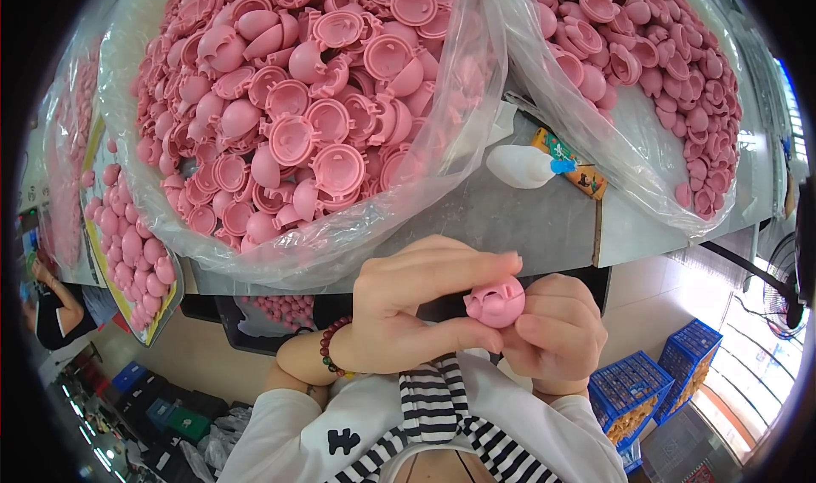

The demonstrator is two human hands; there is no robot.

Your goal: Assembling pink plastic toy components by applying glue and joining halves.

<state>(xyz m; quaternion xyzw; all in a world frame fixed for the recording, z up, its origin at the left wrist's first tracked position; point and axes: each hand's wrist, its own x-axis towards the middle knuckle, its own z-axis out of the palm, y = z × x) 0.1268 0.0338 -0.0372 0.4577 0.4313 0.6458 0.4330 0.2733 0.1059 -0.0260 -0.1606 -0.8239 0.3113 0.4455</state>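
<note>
Between my two hands, just in front of the table edge, is a small round pink plastic piece shaped like an animal head with ears, with a seam line. My left hand, with a beaded bracelet at the wrist, has its fingers above the piece and its thumb below. My right hand has curled fingers gripping the piece's right side; its inner fingertips are partly hidden. Beyond my hands, a large clear plastic bag holds a heap of loose pink half shells, many with their hollow side up.
A second bag of pink shells lies at the right. Between the bags are a white squeeze bottle with a blue tip and a yellow patterned packet. A tray of pink balls stands left; blue crates are on the floor right.
</note>
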